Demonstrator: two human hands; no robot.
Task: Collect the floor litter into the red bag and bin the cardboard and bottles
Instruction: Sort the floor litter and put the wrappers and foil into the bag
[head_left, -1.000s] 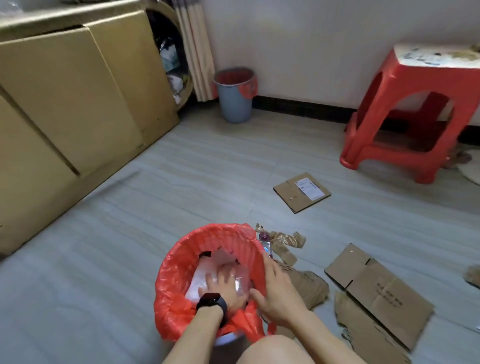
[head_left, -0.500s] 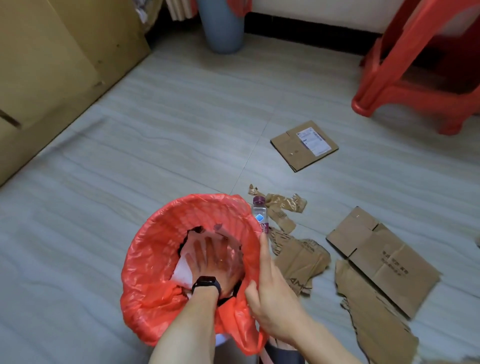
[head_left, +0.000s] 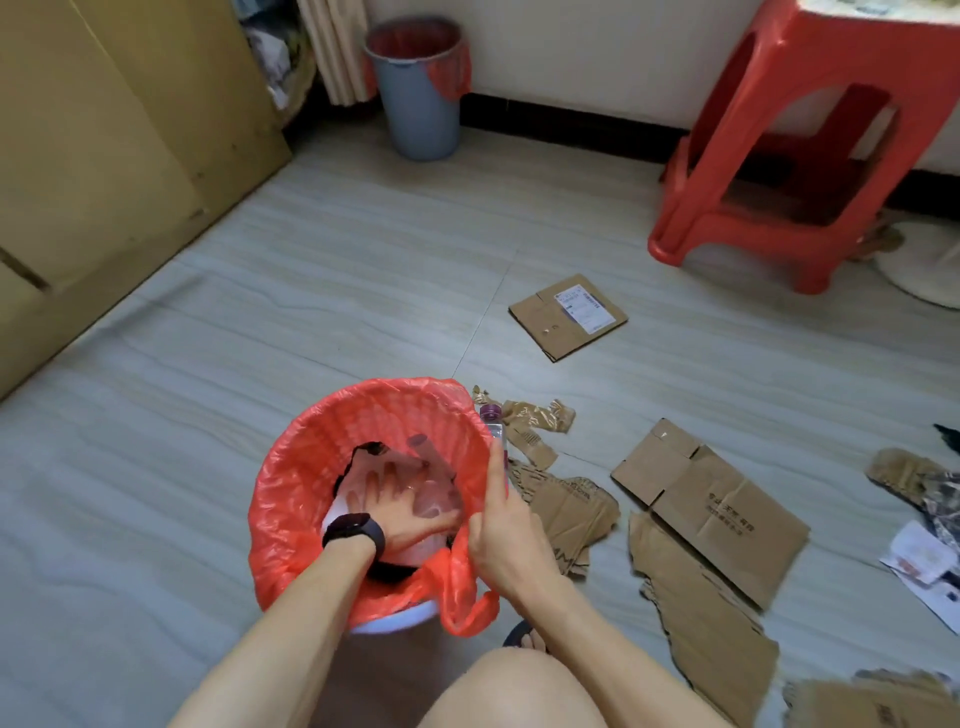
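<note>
The red bag (head_left: 306, 467) lines a small white bin on the floor right in front of me. My left hand (head_left: 400, 512), with a black watch on the wrist, is inside the bag and presses with spread fingers on white and clear plastic litter. At the bag's right rim my right hand (head_left: 511, 540) pinches the edge, its index finger straight along it. Just behind that rim stands a purple-capped bottle (head_left: 491, 422). Flat cardboard (head_left: 711, 512), a labelled cardboard piece (head_left: 569, 318) and torn cardboard (head_left: 569, 514) lie to the right.
A blue bin (head_left: 418, 98) with a red liner stands by the back wall. At the right rear is a red plastic stool (head_left: 779, 171). Yellow cabinet doors (head_left: 104, 156) run along the left. Paper scraps (head_left: 924, 564) lie at the far right. My knee is at the bottom.
My left hand has pushed the plastic litter deeper into the bag and spread its fingers flat. The right hand has stayed at the rim. My view tilted down, then back up.
</note>
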